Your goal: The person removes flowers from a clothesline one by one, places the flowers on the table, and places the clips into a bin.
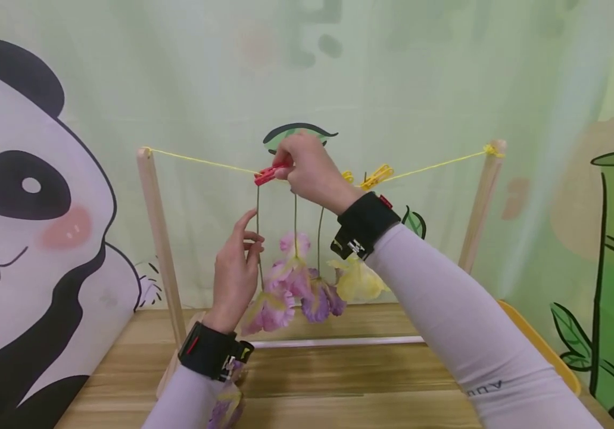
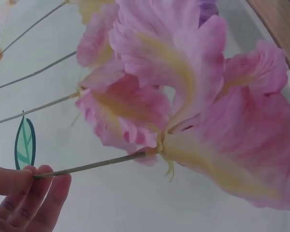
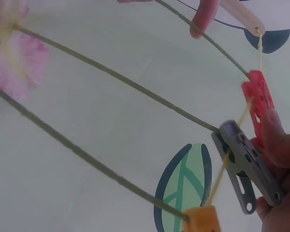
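Note:
My right hand pinches a red clothespin at the yellow string, left of its middle. The top of an artificial pink flower's stem meets the clothespin's tip in the right wrist view. Lower down, my left hand holds that stem between thumb and fingers, with the pink flower hanging below. Beside the red clothespin, a grey clothespin grips another pink flower's stem. Farther right, a purple flower and a yellow flower hang, with yellow clothespins above.
Two wooden posts carry the string's ends, and a white bar runs low between them. Another purple flower lies on the wooden table by my left wrist. An orange-yellow tray edge shows behind my right arm.

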A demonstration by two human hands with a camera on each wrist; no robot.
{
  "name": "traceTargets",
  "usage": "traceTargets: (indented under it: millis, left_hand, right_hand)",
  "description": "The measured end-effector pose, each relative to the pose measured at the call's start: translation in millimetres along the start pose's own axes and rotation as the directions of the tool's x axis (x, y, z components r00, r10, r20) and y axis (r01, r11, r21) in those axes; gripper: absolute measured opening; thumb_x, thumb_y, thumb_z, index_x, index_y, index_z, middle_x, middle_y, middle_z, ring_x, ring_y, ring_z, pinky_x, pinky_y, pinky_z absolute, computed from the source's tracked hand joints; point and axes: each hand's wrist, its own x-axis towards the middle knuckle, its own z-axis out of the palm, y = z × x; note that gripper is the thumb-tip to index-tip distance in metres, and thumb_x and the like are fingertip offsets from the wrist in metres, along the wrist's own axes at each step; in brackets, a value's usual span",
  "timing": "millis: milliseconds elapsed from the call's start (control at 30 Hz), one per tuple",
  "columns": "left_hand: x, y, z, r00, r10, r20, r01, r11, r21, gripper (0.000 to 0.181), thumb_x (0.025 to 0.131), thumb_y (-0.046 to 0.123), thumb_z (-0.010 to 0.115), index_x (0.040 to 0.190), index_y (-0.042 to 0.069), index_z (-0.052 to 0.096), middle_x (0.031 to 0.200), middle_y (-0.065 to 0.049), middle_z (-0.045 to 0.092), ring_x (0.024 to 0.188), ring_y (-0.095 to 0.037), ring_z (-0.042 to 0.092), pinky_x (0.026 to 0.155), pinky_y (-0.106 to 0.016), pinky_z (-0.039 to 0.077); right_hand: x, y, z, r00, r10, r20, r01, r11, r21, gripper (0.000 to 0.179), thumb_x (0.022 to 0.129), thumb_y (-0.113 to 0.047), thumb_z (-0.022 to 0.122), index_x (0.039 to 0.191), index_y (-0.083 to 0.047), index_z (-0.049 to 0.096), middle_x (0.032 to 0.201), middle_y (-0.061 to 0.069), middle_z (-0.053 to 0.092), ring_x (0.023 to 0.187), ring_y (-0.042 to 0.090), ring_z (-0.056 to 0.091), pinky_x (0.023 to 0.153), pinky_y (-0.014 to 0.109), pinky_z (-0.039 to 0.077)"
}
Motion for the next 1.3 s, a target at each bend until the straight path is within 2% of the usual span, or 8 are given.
traceTargets:
  millis: [200,300,467,733,967,1133,1300]
  left_hand:
    - [-2.8,-2.1,-3.8,1.0,-0.019,-0.01,0.019,1.0,0.006,0.062,0.092,-0.002,0.059,0.144,0.026,0.039,0.095,-0.009,0.066,0.08,-0.022,0.065,0.06,-0.035,0.046]
    - [-4.4,-2.8,-6.0,1.0,-0.018,-0.021,0.018,1.0,0.005,0.061,0.093,-0.001,0.059,0.144,0.026,0.04,0.095,-0.009,0.067,0.081,-0.022,0.065,0.06,-0.037,0.048]
    - [-7.4,-3.5,-9.5,0.999,-0.005,-0.05,0.006,1.0,0.006,0.055,0.092,-0.001,0.059,0.14,0.024,0.045,0.096,-0.007,0.067,0.084,-0.022,0.065,0.07,-0.041,0.055]
    - [-14.1,-1.9,-14.7,0.996,0.013,-0.088,-0.014,1.0,-0.004,0.048,0.093,0.002,0.061,0.136,0.02,0.051,0.097,-0.008,0.065,0.087,-0.022,0.061,0.069,-0.04,0.054]
    - [-24.8,3.2,-17.4,0.992,0.034,-0.123,-0.038,0.999,-0.035,0.038,0.095,0.005,0.059,0.131,0.016,0.055,0.097,-0.009,0.064,0.086,-0.021,0.061,0.068,-0.04,0.055]
    - [-37.5,6.3,-17.0,0.991,0.035,-0.132,-0.044,0.997,-0.061,0.033,0.095,0.006,0.058,0.127,0.014,0.058,0.097,-0.008,0.064,0.086,-0.021,0.062,0.067,-0.04,0.055]
    - [-50.0,11.2,-16.6,0.993,0.013,-0.12,-0.02,0.998,-0.062,0.03,0.096,0.009,0.059,0.125,0.015,0.059,0.096,-0.006,0.064,0.086,-0.018,0.061,0.069,-0.038,0.055]
  right_hand:
    - [-3.9,4.7,-2.3,0.99,-0.04,-0.137,0.048,0.997,0.054,0.006,0.085,-0.007,0.072,0.089,-0.004,0.068,0.085,0.007,0.062,0.088,0.021,0.046,0.08,0.036,0.04]
    - [-5.3,7.1,-3.1,0.986,-0.051,-0.157,0.061,0.996,0.061,0.006,0.085,-0.007,0.072,0.089,-0.003,0.068,0.084,0.007,0.062,0.087,0.021,0.046,0.081,0.037,0.039]
    - [-9.2,10.0,-2.4,0.984,-0.075,-0.159,0.083,0.996,0.042,0.008,0.084,-0.01,0.073,0.089,-0.005,0.069,0.084,0.005,0.062,0.087,0.021,0.046,0.089,0.039,0.035]
    - [-21.2,12.2,-6.6,0.967,-0.14,-0.211,0.146,0.989,0.013,0.021,0.087,-0.017,0.071,0.104,-0.007,0.067,0.1,0.005,0.061,0.1,0.022,0.047,0.091,0.042,0.033]
    - [-45.8,19.1,-14.9,0.94,-0.19,-0.282,0.214,0.975,0.055,0.03,0.084,-0.019,0.075,0.109,-0.005,0.065,0.105,0.007,0.063,0.104,0.023,0.045,0.095,0.043,0.033]
    - [-70.5,29.6,-20.6,0.924,-0.173,-0.342,0.211,0.974,0.078,0.03,0.082,-0.017,0.076,0.108,-0.006,0.066,0.104,0.006,0.064,0.105,0.024,0.045,0.093,0.044,0.035]
    - [-99.3,42.7,-25.9,0.909,-0.141,-0.392,0.192,0.977,0.096,0.03,0.082,-0.016,0.076,0.11,-0.006,0.067,0.105,0.009,0.06,0.103,0.025,0.045,0.087,0.045,0.036]
